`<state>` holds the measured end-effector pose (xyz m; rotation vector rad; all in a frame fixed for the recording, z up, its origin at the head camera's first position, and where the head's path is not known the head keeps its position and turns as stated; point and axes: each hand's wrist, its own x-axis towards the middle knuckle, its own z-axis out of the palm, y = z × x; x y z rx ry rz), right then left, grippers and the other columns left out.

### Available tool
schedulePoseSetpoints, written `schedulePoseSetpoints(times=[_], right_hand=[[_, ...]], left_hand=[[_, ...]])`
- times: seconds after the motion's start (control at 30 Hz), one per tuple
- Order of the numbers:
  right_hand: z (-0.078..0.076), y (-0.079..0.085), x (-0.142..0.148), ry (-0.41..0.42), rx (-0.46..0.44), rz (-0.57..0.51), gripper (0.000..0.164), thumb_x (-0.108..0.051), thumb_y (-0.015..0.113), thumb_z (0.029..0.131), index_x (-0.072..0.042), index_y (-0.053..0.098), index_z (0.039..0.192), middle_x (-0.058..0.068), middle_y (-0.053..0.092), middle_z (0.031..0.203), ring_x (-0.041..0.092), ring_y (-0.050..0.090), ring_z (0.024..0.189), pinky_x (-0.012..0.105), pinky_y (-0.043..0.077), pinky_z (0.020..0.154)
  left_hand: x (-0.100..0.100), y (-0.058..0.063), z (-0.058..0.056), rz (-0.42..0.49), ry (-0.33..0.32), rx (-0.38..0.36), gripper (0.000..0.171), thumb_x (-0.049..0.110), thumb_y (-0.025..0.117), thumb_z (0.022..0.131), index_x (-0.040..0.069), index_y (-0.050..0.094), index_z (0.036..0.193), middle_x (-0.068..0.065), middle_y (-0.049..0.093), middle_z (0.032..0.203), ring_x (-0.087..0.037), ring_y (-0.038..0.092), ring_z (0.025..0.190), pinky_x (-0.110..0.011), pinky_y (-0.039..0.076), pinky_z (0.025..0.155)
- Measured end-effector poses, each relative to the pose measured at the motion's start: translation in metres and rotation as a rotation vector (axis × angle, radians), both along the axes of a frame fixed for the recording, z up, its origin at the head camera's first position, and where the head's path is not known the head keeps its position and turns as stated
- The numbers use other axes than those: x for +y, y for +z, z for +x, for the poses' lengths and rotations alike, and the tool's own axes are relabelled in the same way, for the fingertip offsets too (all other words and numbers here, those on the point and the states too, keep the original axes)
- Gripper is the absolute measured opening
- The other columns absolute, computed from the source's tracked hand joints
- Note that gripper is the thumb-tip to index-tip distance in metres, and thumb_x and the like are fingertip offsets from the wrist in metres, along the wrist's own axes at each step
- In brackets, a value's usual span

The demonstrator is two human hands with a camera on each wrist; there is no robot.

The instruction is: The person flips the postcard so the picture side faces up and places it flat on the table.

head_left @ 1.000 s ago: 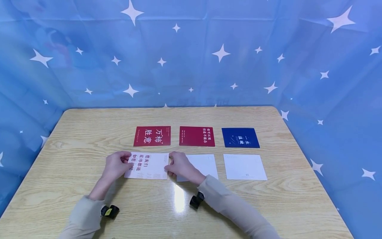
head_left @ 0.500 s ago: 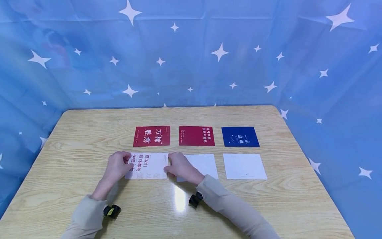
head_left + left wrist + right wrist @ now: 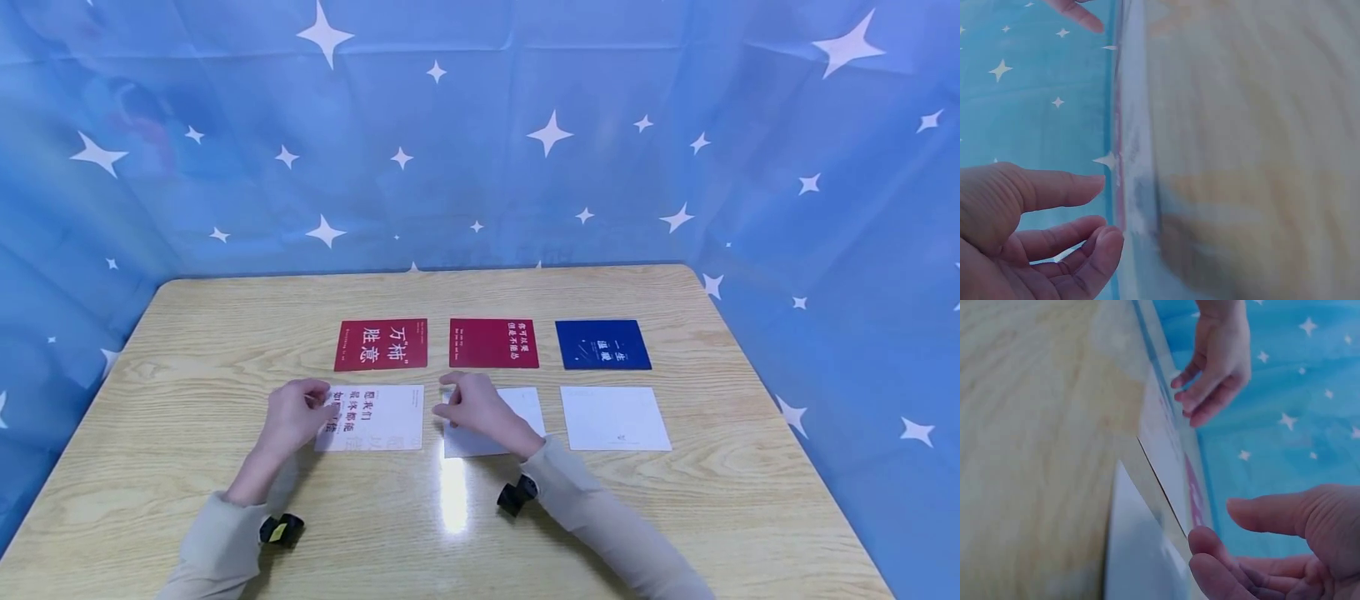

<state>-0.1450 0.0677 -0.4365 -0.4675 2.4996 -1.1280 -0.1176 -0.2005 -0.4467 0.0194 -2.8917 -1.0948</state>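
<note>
A white card printed with dark characters (image 3: 386,417) lies flat in the near row at the left. My left hand (image 3: 291,414) is over its left end, fingertips overlapping the card in the head view. In the left wrist view, the left thumb and fingers (image 3: 1085,244) are apart with nothing between them. My right hand (image 3: 480,406) is off the card's right edge and over the neighbouring white card (image 3: 517,412), partly covering it. In the right wrist view, a gap shows between the right thumb (image 3: 1266,514) and fingers, and nothing is held.
Another white card (image 3: 615,417) lies at the near row's right. Behind are a red card with large characters (image 3: 381,343), a second red card (image 3: 487,343) and a blue card (image 3: 603,345). The wooden table (image 3: 225,333) backs onto a blue starry cloth (image 3: 480,150).
My right hand has let go of the printed white card's right edge and moved slightly right. The left hand stays at the card's left end, and the card is nearly unmoved.
</note>
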Motion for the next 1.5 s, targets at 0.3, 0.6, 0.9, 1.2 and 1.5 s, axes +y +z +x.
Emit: schedulePoseSetpoints(times=[0.3,0.6,0.9,1.2,1.5], right_hand=[[-0.006,0.002,0.035,-0.070,0.107,-0.027,0.043,-0.010,0.073,0.080,0.005,0.059,0.117,0.002,0.064,0.072,0.011,0.057,0.058,0.023,0.046,0.053],[-0.007,0.000,0.068,-0.161,0.122,-0.009,0.039,-0.006,0.074,0.077,0.004,0.061,0.113,0.006,0.063,0.080,0.017,0.059,0.071,0.024,0.049,0.059],[-0.002,0.000,0.089,-0.224,0.122,0.083,0.043,-0.006,0.075,0.077,0.003,0.060,0.116,0.009,0.061,0.088,0.018,0.057,0.075,0.027,0.050,0.065],[-0.001,-0.002,0.097,-0.214,0.153,0.194,0.048,-0.005,0.080,0.071,0.004,0.060,0.114,0.010,0.058,0.087,0.018,0.050,0.072,0.028,0.046,0.064],[-0.001,-0.006,0.098,-0.230,0.110,0.238,0.046,-0.006,0.083,0.068,0.002,0.062,0.107,0.009,0.053,0.083,0.020,0.047,0.075,0.028,0.043,0.064]], left_hand=[[0.033,0.008,-0.013,0.105,-0.051,0.036,0.030,-0.003,0.071,0.074,-0.013,0.065,0.102,-0.024,0.065,0.089,-0.025,0.061,0.070,-0.027,0.049,0.058],[0.079,0.005,-0.020,0.155,-0.178,0.008,0.032,-0.004,0.074,0.071,-0.012,0.065,0.100,-0.022,0.066,0.091,-0.024,0.062,0.073,-0.034,0.053,0.068],[0.114,0.004,-0.022,0.092,-0.316,-0.018,0.045,0.003,0.081,0.065,-0.013,0.063,0.103,-0.015,0.063,0.084,-0.022,0.057,0.073,-0.033,0.051,0.069],[0.129,-0.001,-0.026,0.031,-0.364,-0.012,0.036,0.001,0.081,0.060,-0.011,0.063,0.089,-0.009,0.049,0.068,-0.019,0.043,0.070,-0.034,0.044,0.070],[0.138,-0.003,-0.029,-0.081,-0.362,-0.021,0.030,0.000,0.080,0.061,-0.007,0.063,0.085,-0.008,0.052,0.077,-0.020,0.047,0.073,-0.034,0.049,0.069]])
